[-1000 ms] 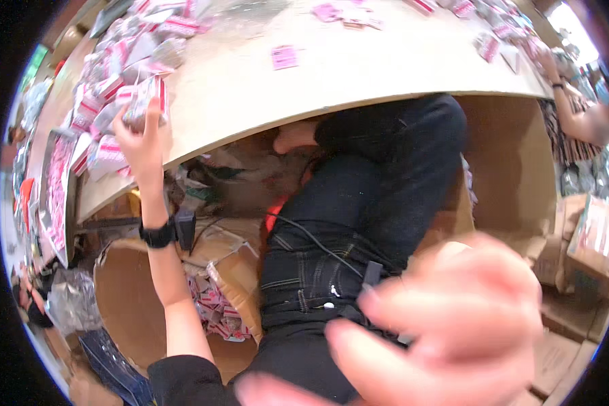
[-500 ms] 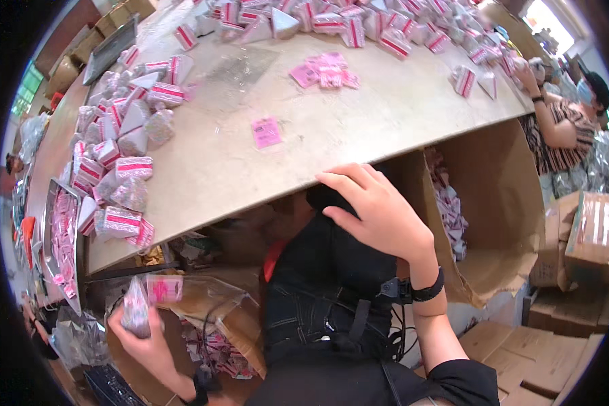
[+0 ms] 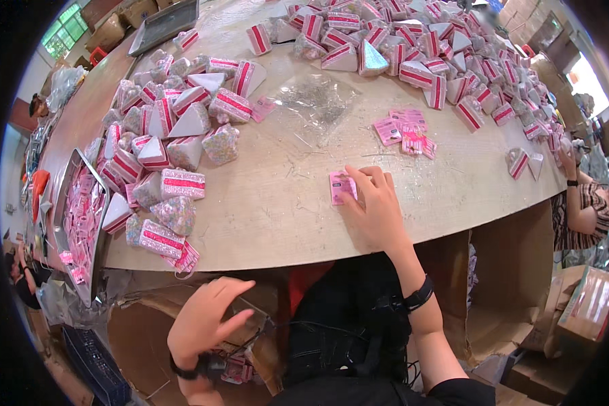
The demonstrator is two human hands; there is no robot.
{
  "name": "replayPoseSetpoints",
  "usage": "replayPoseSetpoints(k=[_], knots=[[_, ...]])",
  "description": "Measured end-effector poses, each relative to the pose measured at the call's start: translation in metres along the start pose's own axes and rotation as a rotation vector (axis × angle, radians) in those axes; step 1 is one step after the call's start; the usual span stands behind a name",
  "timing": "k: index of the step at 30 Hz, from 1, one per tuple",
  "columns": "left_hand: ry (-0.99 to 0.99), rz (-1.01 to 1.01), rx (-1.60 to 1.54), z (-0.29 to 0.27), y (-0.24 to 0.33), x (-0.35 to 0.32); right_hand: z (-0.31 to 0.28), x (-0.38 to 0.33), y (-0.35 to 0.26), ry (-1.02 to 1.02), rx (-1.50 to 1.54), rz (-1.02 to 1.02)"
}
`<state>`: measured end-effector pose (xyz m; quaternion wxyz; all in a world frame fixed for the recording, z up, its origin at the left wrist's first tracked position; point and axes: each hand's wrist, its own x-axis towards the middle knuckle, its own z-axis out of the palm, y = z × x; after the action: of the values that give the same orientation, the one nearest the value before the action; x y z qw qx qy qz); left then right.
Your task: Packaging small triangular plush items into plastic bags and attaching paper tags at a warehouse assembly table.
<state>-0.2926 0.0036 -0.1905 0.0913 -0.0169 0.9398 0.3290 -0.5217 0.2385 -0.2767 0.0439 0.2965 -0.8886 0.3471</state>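
My right hand [image 3: 377, 211] is over the table near its front edge. Its thumb and forefinger close on the right side of a small pink card [image 3: 335, 189], which lies flat on the tabletop. My left hand [image 3: 208, 317] is below the table edge, above an open cardboard box [image 3: 139, 335]. Its fingers and thumb are apart with nothing between them. Left of the card, a heap of cake-slice-shaped pieces [image 3: 183, 183], white and glittery pink with a red stripe, sits in clear wrap.
More pink cards [image 3: 389, 130] lie beyond my right hand, near a clear plastic sheet [image 3: 318, 101]. A large heap of slice pieces [image 3: 416, 74] covers the far side. A metal tray [image 3: 101, 233] of pink cards is at left. A co-worker [image 3: 585, 206] stands at right beside cartons [image 3: 592, 304].
My left hand has let go of the wrapped slice piece with its pink card and moved right. My right hand has moved forward onto the card. The view has shifted.
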Motion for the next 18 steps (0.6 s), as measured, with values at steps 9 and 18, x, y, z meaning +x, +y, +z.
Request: replayPoseSetpoints(k=[9,18], knots=[[-0.177,0.429,0.024,-0.017,0.008,0.148,0.005,0.030,0.022,0.020,0.053,-0.149],[0.045,0.369,-0.166,-0.019,0.009,0.219,-0.030,0.097,0.029,-0.143,0.392,-0.099]])
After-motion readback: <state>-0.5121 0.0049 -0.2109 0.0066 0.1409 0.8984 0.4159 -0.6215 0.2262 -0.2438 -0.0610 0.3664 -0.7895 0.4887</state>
